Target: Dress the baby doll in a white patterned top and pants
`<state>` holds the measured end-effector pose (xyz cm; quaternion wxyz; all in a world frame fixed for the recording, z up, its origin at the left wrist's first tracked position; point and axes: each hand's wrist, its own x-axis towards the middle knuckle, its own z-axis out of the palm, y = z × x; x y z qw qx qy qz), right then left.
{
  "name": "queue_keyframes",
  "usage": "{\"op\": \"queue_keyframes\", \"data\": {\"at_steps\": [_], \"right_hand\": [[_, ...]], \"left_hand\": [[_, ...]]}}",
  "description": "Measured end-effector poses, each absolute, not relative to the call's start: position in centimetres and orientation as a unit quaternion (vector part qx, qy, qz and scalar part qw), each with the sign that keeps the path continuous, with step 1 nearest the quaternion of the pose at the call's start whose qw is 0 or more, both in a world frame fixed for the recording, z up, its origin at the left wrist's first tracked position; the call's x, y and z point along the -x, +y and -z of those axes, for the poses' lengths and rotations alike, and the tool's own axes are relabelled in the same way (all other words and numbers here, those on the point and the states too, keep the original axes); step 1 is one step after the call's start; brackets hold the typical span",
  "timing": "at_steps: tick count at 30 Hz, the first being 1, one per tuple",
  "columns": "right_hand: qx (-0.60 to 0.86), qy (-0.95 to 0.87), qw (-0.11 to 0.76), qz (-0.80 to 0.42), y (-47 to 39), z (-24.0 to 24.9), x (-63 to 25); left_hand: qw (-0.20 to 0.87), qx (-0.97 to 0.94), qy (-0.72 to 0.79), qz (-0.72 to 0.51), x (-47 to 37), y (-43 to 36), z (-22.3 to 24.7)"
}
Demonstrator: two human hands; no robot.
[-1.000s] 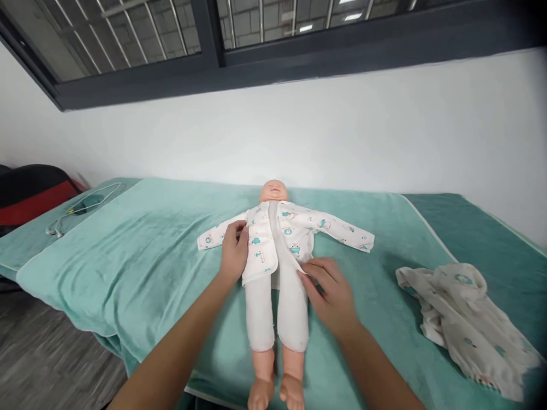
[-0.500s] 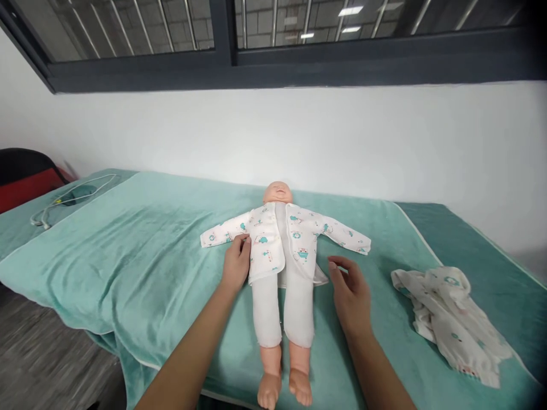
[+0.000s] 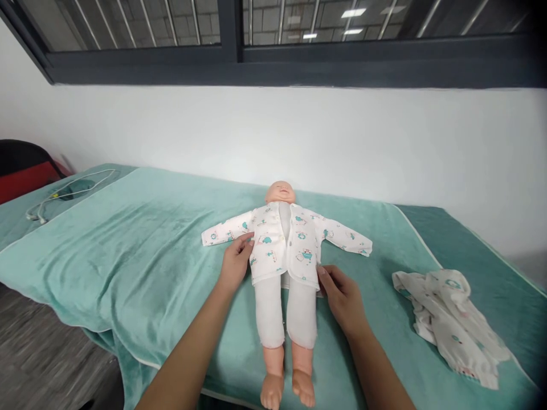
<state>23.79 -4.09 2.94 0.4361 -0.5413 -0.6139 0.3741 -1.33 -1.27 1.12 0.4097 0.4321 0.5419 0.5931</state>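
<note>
A baby doll point(image 3: 281, 192) lies on its back with its feet toward me. It wears white trousers point(image 3: 270, 313) and a printed white baby jacket point(image 3: 267, 247), whose front edges hang nearly together over the chest, with a narrow gap at the neck. At the jacket's left side, just below the sleeve, my left hand point(image 3: 236, 261) has thumb and forefinger closed on the cloth. My right hand point(image 3: 342, 296) pinches the jacket's lower right side near the hem. Both sleeves are spread outward.
A crumpled printed white garment point(image 3: 457, 324) lies to the right on the green bed cover point(image 3: 128, 245). A white cord point(image 3: 40, 210) rests at the far left, near a red and black object point(image 3: 25, 176). Behind the bed stands a white wall point(image 3: 273, 136) under a dark window frame point(image 3: 231, 57).
My right hand has moved left onto the jacket's side. The right front panel now lies flatter and its hem is straighter. My left hand stays at the jacket's left side.
</note>
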Motion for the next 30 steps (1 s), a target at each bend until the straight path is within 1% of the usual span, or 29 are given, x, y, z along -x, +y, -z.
{"op": "queue_keyframes", "data": {"at_steps": [3, 6, 9, 12, 14, 16, 20, 24, 25, 27, 30], "right_hand": [[0.549, -0.616, 0.436, -0.360, -4.1, -2.9, -23.8], [0.537, -0.630, 0.477, -0.296, -4.1, -2.7, -23.9], [0.493, -0.656, 0.528, -0.221, -3.6, -3.0, -23.8], [0.461, -0.682, 0.537, -0.184, -2.2, -4.3, -23.3], [0.462, -0.698, 0.512, -0.195, -0.6, -5.8, -22.3], [0.476, -0.717, 0.464, -0.208, 1.3, -7.4, -20.8], [0.524, -0.756, 0.369, -0.129, 5.8, -10.2, -16.8], [0.566, -0.777, 0.260, -0.090, 9.0, -10.9, -13.7], [0.572, -0.776, 0.247, -0.092, 9.5, -10.7, -13.3], [0.574, -0.773, 0.250, -0.102, 10.0, -10.1, -13.0], [0.557, -0.763, 0.299, -0.135, 10.2, -9.0, -13.5]], "left_hand": [[0.434, -0.420, 0.535, -0.591, 1.6, -1.8, -1.5], [0.436, -0.418, 0.536, -0.590, 1.7, -1.9, -1.6], [0.441, -0.416, 0.531, -0.593, 1.6, -1.8, -1.5], [0.444, -0.419, 0.523, -0.595, 1.6, -1.5, -1.3], [0.440, -0.421, 0.518, -0.601, 1.5, -1.3, -1.2], [0.428, -0.419, 0.523, -0.606, 1.4, -1.1, -1.0], [0.405, -0.404, 0.542, -0.616, 1.3, -0.8, -0.7], [0.399, -0.411, 0.549, -0.609, 1.3, -0.6, -0.4], [0.397, -0.411, 0.552, -0.607, 1.3, -0.5, -0.3], [0.395, -0.410, 0.556, -0.605, 1.4, -0.4, -0.2], [0.386, -0.409, 0.563, -0.606, 1.3, -0.2, 0.0]]}}
